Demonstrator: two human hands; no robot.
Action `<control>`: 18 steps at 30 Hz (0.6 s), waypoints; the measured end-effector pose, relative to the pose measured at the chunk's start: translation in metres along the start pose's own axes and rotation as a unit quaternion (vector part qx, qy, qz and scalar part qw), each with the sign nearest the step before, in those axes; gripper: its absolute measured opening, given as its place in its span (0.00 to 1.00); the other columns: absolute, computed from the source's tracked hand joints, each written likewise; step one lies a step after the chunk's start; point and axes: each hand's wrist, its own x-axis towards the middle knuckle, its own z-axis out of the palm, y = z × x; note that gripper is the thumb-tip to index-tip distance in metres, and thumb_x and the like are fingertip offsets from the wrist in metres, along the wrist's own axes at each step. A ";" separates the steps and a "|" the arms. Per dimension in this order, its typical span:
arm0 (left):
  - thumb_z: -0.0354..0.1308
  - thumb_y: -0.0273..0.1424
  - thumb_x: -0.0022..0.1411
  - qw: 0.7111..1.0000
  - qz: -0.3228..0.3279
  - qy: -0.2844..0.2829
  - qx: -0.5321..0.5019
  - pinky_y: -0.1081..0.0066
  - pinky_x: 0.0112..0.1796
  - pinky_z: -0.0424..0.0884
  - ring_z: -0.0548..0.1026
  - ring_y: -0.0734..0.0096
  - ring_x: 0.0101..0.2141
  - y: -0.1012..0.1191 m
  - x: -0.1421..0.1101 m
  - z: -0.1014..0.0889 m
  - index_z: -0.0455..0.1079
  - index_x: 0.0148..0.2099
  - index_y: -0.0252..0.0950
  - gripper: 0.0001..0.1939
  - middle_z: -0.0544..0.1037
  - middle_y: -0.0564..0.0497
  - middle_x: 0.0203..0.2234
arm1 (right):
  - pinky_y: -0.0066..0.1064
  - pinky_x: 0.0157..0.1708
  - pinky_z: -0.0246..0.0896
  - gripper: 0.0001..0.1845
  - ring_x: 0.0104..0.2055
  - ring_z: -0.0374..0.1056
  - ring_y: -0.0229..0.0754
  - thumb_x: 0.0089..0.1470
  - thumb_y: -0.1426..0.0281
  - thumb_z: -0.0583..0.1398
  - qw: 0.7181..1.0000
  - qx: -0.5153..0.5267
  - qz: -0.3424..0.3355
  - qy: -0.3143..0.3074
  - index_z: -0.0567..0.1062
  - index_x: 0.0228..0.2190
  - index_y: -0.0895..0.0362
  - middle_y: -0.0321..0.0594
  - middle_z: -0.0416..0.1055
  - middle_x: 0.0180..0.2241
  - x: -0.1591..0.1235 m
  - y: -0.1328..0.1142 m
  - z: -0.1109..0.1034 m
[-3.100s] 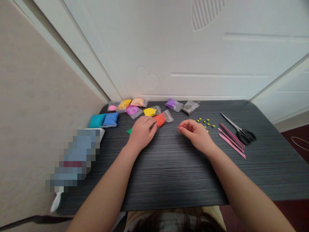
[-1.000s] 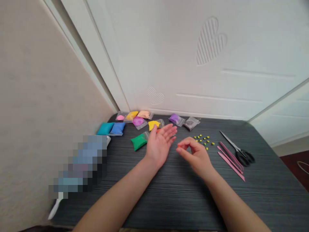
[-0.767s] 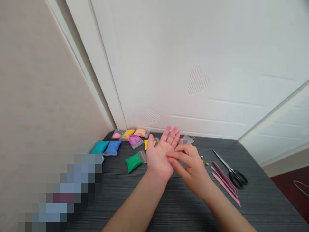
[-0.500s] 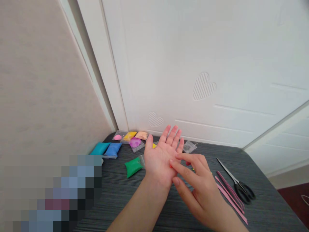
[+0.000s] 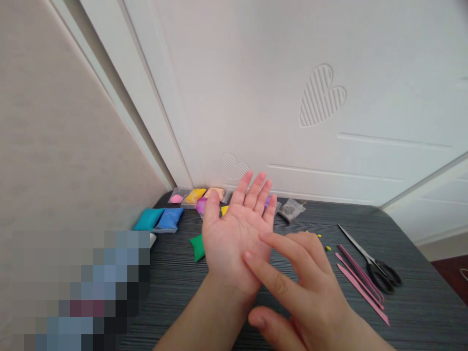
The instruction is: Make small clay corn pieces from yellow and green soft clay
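Observation:
Palm up, my left hand [image 5: 237, 234] is held above the dark table with its fingers spread. My right hand [image 5: 303, 282] reaches over from the right, index and middle fingertips resting on that palm near the little-finger side. Its thumb stands apart below. Whatever may lie under the fingertips is hidden. Behind my left hand are a green clay packet [image 5: 197, 247], a purple clay packet [image 5: 201, 206] and a bit of yellow [image 5: 224, 210], all partly covered. Tiny yellow-green pieces [image 5: 328, 248] lie beyond my right hand.
Scissors [image 5: 369, 258] and pink modelling tools [image 5: 361, 292] lie at the right of the table [image 5: 175, 292]. Teal [image 5: 148, 219] and blue [image 5: 170, 219] packets sit at the left. A grey-black packet [image 5: 291, 210] lies near the white panel [image 5: 256, 97].
The view has shifted closer. My right middle fingertip has moved left across the palm, and its thumb has dropped away. The orange-red speck under the fingertip no longer shows.

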 end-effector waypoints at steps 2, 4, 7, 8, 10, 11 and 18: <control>0.36 0.45 0.59 1.000 0.002 -0.011 0.020 0.63 0.50 0.60 0.61 0.64 0.52 0.000 -0.002 0.001 0.62 0.50 0.36 0.26 0.66 0.46 0.50 | 0.42 0.37 0.56 0.22 0.41 0.58 0.47 0.45 0.63 0.58 1.000 0.001 0.026 -0.009 0.71 0.42 0.61 0.48 0.64 0.45 0.000 0.001 0.000; 0.36 0.45 0.59 0.999 0.016 -0.019 0.038 0.64 0.50 0.59 0.60 0.65 0.53 0.000 -0.004 0.002 0.62 0.50 0.38 0.26 0.66 0.48 0.50 | 0.41 0.38 0.56 0.21 0.42 0.58 0.47 0.45 0.64 0.58 0.999 0.005 0.036 -0.004 0.71 0.41 0.63 0.49 0.64 0.44 -0.001 0.001 -0.001; 0.35 0.46 0.59 0.997 0.037 -0.020 0.061 0.65 0.50 0.59 0.60 0.66 0.53 0.002 -0.006 0.003 0.63 0.50 0.39 0.26 0.66 0.49 0.50 | 0.39 0.38 0.58 0.19 0.40 0.59 0.45 0.46 0.63 0.58 1.000 0.018 -0.005 0.024 0.73 0.38 0.62 0.47 0.66 0.41 -0.002 0.000 -0.003; 0.35 0.46 0.59 0.997 0.039 -0.020 0.069 0.65 0.50 0.59 0.60 0.66 0.53 0.002 -0.006 0.003 0.63 0.49 0.40 0.26 0.66 0.50 0.50 | 0.39 0.37 0.58 0.18 0.39 0.60 0.45 0.46 0.63 0.57 0.999 0.022 -0.017 0.032 0.73 0.37 0.61 0.46 0.66 0.41 -0.002 -0.001 -0.003; 0.35 0.47 0.59 0.996 0.034 -0.022 0.083 0.65 0.50 0.60 0.60 0.65 0.53 0.001 -0.007 0.004 0.63 0.49 0.40 0.26 0.66 0.50 0.50 | 0.39 0.38 0.58 0.19 0.40 0.60 0.45 0.46 0.63 0.57 0.999 0.026 -0.017 0.032 0.73 0.38 0.61 0.46 0.66 0.41 -0.001 -0.002 -0.004; 0.35 0.47 0.59 0.995 0.031 -0.024 0.088 0.65 0.50 0.60 0.60 0.65 0.53 0.001 -0.008 0.005 0.64 0.49 0.40 0.26 0.66 0.49 0.50 | 0.39 0.39 0.58 0.19 0.41 0.60 0.45 0.46 0.63 0.57 0.999 0.025 -0.004 0.026 0.73 0.39 0.62 0.47 0.66 0.42 -0.001 -0.002 -0.004; 0.35 0.46 0.59 0.995 0.050 -0.031 0.075 0.64 0.51 0.59 0.60 0.65 0.53 0.003 -0.012 0.010 0.65 0.48 0.40 0.25 0.67 0.50 0.49 | 0.40 0.37 0.58 0.16 0.38 0.61 0.45 0.46 0.66 0.57 0.999 0.009 -0.025 0.044 0.74 0.36 0.61 0.45 0.67 0.41 -0.002 -0.003 -0.008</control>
